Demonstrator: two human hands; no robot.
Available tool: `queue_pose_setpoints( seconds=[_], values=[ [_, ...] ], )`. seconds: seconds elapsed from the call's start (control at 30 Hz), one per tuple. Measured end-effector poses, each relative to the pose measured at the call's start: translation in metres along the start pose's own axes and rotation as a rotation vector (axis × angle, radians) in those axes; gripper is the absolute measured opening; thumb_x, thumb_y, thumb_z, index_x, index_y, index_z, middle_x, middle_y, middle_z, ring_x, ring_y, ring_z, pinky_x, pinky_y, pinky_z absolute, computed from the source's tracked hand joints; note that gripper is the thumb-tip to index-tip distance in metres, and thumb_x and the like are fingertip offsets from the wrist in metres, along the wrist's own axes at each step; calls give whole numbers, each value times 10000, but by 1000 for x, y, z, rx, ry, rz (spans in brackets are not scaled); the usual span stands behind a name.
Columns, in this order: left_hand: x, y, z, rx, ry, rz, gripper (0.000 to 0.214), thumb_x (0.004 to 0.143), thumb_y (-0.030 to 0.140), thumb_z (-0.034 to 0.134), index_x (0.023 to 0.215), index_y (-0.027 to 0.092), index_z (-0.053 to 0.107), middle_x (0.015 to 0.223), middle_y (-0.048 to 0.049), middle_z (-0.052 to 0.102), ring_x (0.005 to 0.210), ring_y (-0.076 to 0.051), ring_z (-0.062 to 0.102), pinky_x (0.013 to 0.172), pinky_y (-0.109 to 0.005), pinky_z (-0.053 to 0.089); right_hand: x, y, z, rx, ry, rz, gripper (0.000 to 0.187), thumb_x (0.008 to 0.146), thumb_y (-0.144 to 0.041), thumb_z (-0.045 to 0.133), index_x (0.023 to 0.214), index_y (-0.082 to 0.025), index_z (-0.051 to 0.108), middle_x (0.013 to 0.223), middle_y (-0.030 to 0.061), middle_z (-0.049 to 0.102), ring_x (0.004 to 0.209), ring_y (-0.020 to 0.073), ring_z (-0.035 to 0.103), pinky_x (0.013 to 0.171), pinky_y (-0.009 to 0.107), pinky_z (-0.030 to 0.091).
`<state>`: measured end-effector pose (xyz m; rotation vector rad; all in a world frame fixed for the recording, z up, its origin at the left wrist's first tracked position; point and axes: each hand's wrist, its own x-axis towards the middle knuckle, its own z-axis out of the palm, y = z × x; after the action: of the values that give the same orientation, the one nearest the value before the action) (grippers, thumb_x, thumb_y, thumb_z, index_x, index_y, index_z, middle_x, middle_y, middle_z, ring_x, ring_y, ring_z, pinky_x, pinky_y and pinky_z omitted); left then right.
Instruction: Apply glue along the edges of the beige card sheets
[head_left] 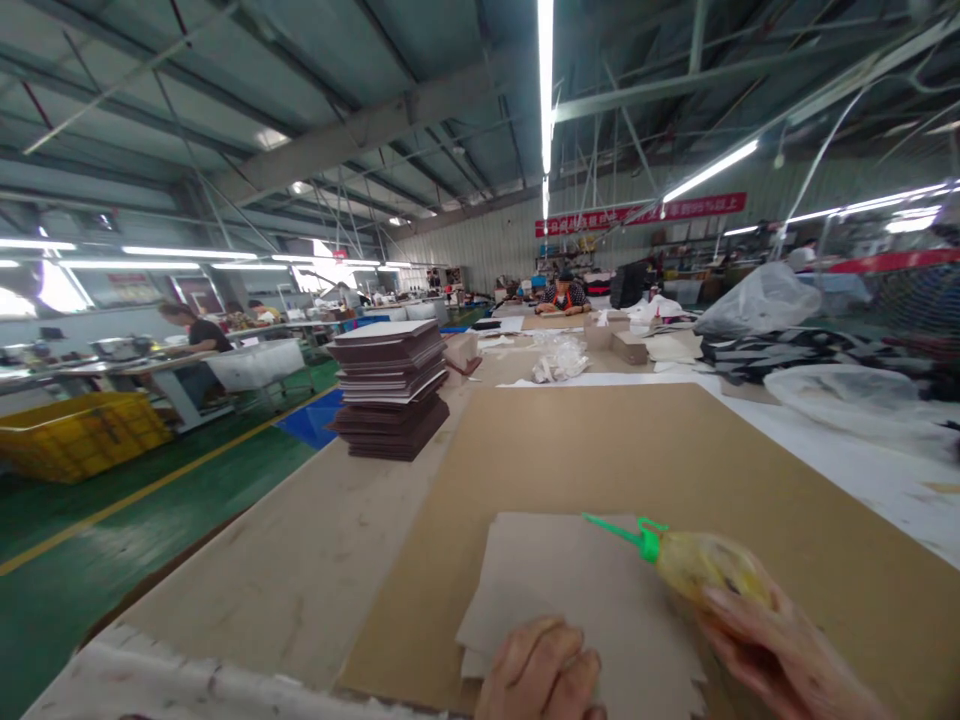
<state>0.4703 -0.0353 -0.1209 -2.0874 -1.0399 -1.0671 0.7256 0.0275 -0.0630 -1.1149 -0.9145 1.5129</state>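
Note:
My right hand (780,640) is wrapped round a clear squeeze bottle (709,562) holding yellowish liquid. Its long green nozzle points left, over a loose pile of grey-beige sheets (562,570). Near the front edge of that pile rests my left hand (540,670), its fingers curled and close together; whether anything is under or in them is hidden. The sheets lie slightly fanned on a large tan board (585,440) that covers much of the table.
A tall stack of dark brown sheets (390,390) stands at the table's left edge. Crumpled plastic (561,358), small boxes (628,346) and black material (810,352) lie farther back. A co-worker (564,294) sits at the far end. A yellow bin (82,435) is on the floor.

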Motion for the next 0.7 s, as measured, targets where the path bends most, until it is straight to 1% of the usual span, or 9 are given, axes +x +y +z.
queue_pose_setpoints(
  seconds=[0.03, 0.1, 0.17, 0.27, 0.33, 0.43, 0.5, 0.6, 0.7],
  values=[
    [4, 12, 1, -38, -35, -53, 246, 983, 302, 486, 1073, 181, 682, 964, -69, 763, 960, -209, 731, 840, -298, 626, -2, -2, 0, 16, -11, 0, 661, 592, -500, 937, 1148, -318, 630, 850, -31, 721, 653, 133, 641, 565, 188, 559],
    [11, 33, -2, -126, -210, -143, 268, 983, 328, 515, 1142, 172, 664, 1087, -79, 753, 1077, -224, 693, 957, -340, 594, -3, -6, -1, 33, -9, 2, 710, 510, -436, 972, 1124, -309, 641, 886, -28, 721, 705, 142, 655, 609, 196, 581],
    [16, 44, -7, -177, -352, -200, 255, 992, 319, 520, 1165, 181, 648, 1157, -63, 734, 1125, -218, 658, 1028, -369, 548, -3, -12, -1, -1, 63, 15, 821, 381, -385, 995, 1119, -304, 644, 935, -11, 727, 729, 161, 662, 595, 202, 590],
    [17, 48, -8, -206, -388, -208, 280, 992, 325, 521, 1191, 165, 638, 1196, -62, 719, 1161, -214, 623, 1073, -377, 495, -5, -19, 8, -144, 144, 43, 913, 247, -340, 988, 1089, -296, 638, 909, -4, 717, 704, 171, 648, 512, 186, 557],
    [13, 48, -4, -190, -365, -193, 305, 984, 331, 527, 1203, 153, 643, 1222, -75, 712, 1193, -216, 609, 1098, -375, 464, -11, -21, 16, -277, 92, 15, 868, 289, -372, 975, 1082, -310, 630, 792, -27, 683, 581, 134, 571, 415, 167, 469],
    [6, 49, 3, -125, -303, -181, 332, 975, 349, 531, 1212, 157, 659, 1315, -94, 689, 1310, -230, 560, 1172, -388, 393, -17, -21, 28, -464, -44, -90, 703, 498, -456, 929, 1119, -352, 618, 674, -44, 632, 441, 102, 409, 333, 190, 337],
    [2, 51, 8, -87, -288, -172, 361, 966, 389, 544, 1229, 172, 663, 1388, -88, 660, 1391, -245, 501, 1212, -406, 348, -16, -19, 36, -543, -123, -164, 645, 552, -486, 907, 1112, -341, 624, 700, -23, 662, 465, 136, 478, 358, 227, 395],
    [-2, 55, 12, -63, -325, -152, 519, 948, 508, 563, 1335, 167, 617, 1444, -94, 627, 1428, -273, 460, 1201, -425, 363, -7, -17, 46, -608, -228, -264, 670, 545, -506, 902, 1127, -297, 647, 924, 39, 746, 720, 231, 689, 584, 303, 597],
    [2, 56, 6, -68, -388, -161, 702, 946, 621, 523, 1447, 130, 523, 1483, -125, 588, 1406, -291, 476, 1171, -441, 397, 3, -13, 54, -668, -293, -326, 639, 639, -513, 858, 1196, -284, 645, 1113, 63, 743, 896, 245, 728, 786, 334, 628]
  ],
)
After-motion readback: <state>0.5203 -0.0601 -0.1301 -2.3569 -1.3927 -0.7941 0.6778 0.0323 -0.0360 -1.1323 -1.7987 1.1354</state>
